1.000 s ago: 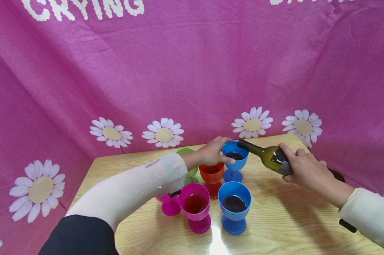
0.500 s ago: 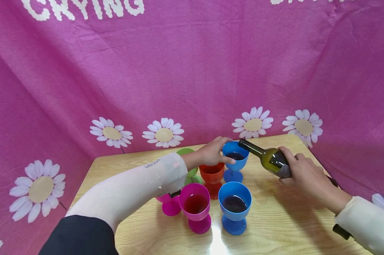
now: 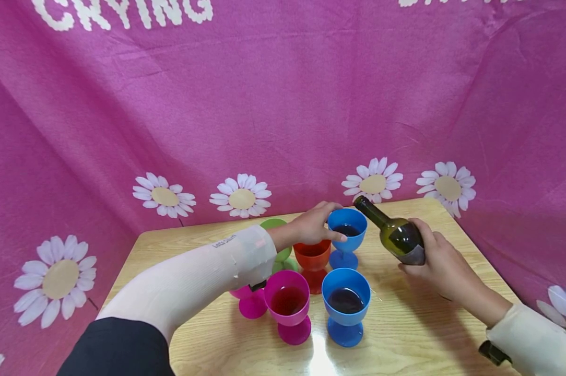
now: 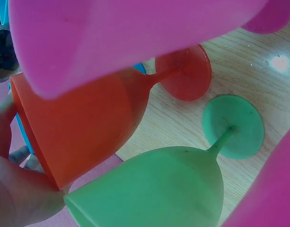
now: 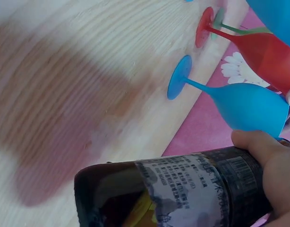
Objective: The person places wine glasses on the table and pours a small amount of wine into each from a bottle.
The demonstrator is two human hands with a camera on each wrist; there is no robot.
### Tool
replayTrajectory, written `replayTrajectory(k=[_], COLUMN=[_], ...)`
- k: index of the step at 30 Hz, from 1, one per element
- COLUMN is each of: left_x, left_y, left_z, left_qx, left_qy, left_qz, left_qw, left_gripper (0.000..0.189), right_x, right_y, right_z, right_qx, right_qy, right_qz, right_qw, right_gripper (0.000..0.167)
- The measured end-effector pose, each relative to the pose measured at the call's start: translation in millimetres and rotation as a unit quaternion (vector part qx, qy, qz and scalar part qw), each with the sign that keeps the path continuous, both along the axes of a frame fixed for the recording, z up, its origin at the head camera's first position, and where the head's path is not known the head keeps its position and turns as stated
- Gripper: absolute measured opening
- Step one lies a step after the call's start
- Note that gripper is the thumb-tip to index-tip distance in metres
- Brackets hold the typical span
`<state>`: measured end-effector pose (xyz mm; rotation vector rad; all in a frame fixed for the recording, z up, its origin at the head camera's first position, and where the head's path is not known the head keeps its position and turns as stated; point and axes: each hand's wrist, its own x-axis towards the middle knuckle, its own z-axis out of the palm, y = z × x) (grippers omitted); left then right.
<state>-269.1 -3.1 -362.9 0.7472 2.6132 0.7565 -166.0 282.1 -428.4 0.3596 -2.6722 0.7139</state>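
At the back right of the table, my left hand holds a blue goblet by its rim, thumb in front and fingers behind. Dark liquid lies in its bowl. My right hand grips a green glass wine bottle around its body. The bottle slants, its neck pointing up and left, with the mouth just above the goblet's rim in the head view. Its printed label shows in the right wrist view. Below my left hand stands a red-orange goblet with red liquid; in the left wrist view it mostly hides the blue one.
Nearer me stand a second blue goblet with dark liquid and a magenta goblet with red liquid. Another magenta goblet and a green goblet are partly hidden by my left arm. A pink flowered cloth hangs behind the wooden table.
My right hand has tipped the bottle more upright, its mouth rising from the blue goblet's rim to above it. The left hand and the goblets have stayed in place.
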Motion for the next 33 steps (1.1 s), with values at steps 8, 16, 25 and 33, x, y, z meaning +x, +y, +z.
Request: replayTrajectory(k=[8,16,25,33], left_x=[-0.2,-0.9,0.1,0.4], left_y=[-0.4,-0.1,-0.3,-0.2], left_z=[0.4,-0.7,0.3,0.6], left_qx=[0.002,0.002,0.0,-0.002], left_qy=[0.0,-0.002,-0.001,0.001], left_qz=[-0.002,-0.001,-0.004,-0.001], left_qw=[1.0,1.0,1.0,1.0], left_gripper=[0.078,0.078,0.079,0.078], right_x=[4.0,8.8,14.4,18.9], right_y=[-9.6,-20.1,-29.2,-34.9], right_z=[-4.9,-13.9,-19.8,-26.5], right_qx=[-0.061,-0.105,-0.17,-0.213], right_qy=[0.016,0.003,-0.038,-0.059], right_qz=[0.001,-0.008,-0.024,-0.033], right_qw=[0.998,0.9944,0.9844,0.9748], right_gripper=[0.106,0.107,0.107,0.107])
